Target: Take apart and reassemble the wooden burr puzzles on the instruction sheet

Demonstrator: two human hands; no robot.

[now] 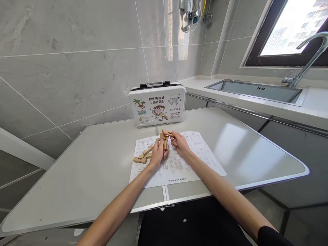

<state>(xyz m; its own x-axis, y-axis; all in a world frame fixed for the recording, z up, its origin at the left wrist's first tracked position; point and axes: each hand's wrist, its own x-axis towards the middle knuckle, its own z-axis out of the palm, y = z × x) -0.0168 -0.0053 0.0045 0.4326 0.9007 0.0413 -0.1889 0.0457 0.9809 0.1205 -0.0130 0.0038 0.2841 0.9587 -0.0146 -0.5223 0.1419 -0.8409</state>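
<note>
My left hand (158, 153) is closed around a small cluster of notched wooden puzzle pieces (164, 141), held upright above the paper. At its upper right, my right hand (180, 142) pinches one more wooden puzzle piece (167, 133), tilted and touching the top of the cluster. How the pieces interlock is partly hidden by my fingers. Left of my left hand, several loose notched wooden pieces (139, 160) lie in a heap on the sheet. Under both hands spreads a white instruction sheet (179, 176) printed with small diagrams.
The sheet lies on a grey folding table (107, 164) with a metal seam down its middle. Behind it stands a white cartoon-printed case (176, 116) with a black handle. To the right are a counter with a sink (230, 87) and a tap (311, 61).
</note>
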